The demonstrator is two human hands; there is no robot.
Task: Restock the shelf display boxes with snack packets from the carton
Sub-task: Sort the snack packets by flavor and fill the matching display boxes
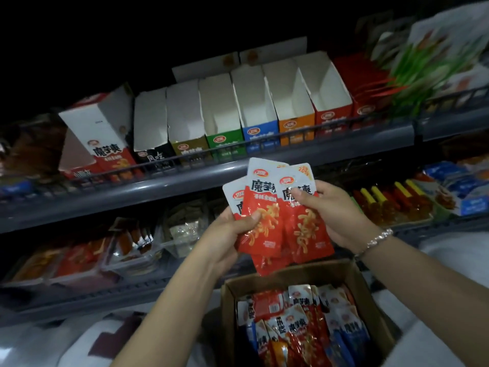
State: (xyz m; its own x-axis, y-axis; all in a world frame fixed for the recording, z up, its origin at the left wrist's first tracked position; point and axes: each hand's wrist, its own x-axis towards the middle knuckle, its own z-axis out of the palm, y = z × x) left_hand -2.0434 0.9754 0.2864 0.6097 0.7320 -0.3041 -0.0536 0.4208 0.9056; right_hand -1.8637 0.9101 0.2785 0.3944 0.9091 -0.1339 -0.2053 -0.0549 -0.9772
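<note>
Both hands are up in front of the shelving, sharing a fanned bunch of red-and-white snack packets [277,207]. The left hand [227,234] grips the bunch from the left, thumb curled over the front of a packet, while the right hand [336,213] pinches the right-hand packets, thumb pressed on the printed white top. A beaded bracelet [375,241] sits on the right wrist. Directly below the held bunch, the brown carton [230,313] stands open, stuffed with more packets [299,327] in red, blue and orange. Up on the upper shelf [185,178], behind a low wire rail, a row of display boxes runs left to right: a tilted red box [105,144] at the left end leaning against its neighbour, then black [150,152], olive [189,147], green [225,141], blue [262,133], orange [296,125] and red [333,117], their white insides showing. The lower shelf [132,290] carries trays of assorted wrapped snacks, too dim and blurred to name.
</note>
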